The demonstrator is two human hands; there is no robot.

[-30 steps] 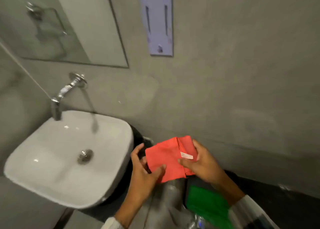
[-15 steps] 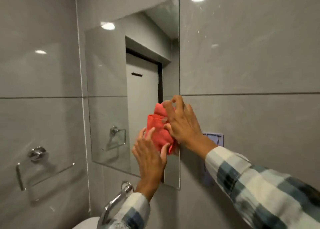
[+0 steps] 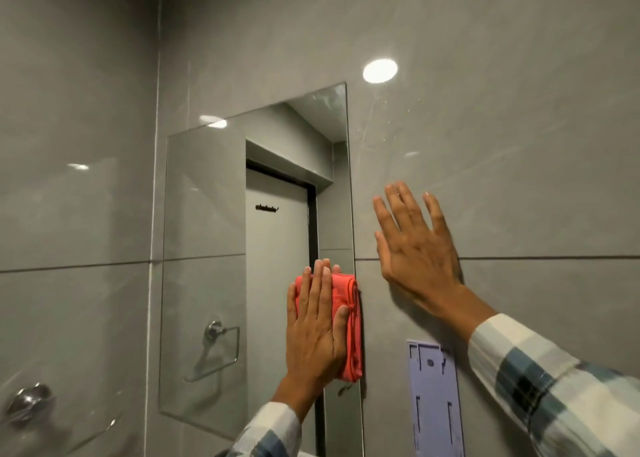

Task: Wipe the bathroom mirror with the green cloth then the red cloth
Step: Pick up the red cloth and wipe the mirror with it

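The frameless bathroom mirror (image 3: 214,249) hangs on the grey tiled wall and reflects a door and a towel ring. A folded red cloth (image 3: 348,321) lies flat against the mirror's lower right edge. My left hand (image 3: 317,328) presses it to the glass with flat fingers. To the right of the mirror, my right hand (image 3: 414,249) rests flat on the wall tile, fingers spread, holding nothing. The green cloth is out of view.
A pale purple plastic holder (image 3: 434,401) is fixed to the wall below my right forearm. A chrome towel ring mount (image 3: 29,401) sits on the left wall. Ceiling lights glare on the glossy tiles.
The view rose from the sink and counter to the mirror. Both hands carried the red cloth up; my right hand then let go and moved right onto the wall, while my left pressed the cloth flat.
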